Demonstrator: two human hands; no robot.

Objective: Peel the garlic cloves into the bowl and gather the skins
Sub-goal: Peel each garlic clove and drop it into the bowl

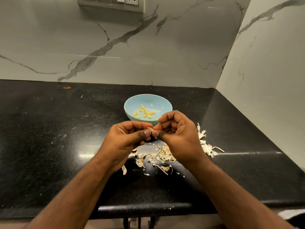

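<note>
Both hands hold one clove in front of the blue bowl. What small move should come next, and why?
Probably pull the last skin off the clove and drop it into the bowl. The left hand and right hand both pinch it just before the rim, peeled cloves already lie inside, and loose skins lie on the counter below.

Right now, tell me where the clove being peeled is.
In the head view, the garlic clove is pinched between the left hand and right hand, just in front of the blue bowl.
</note>
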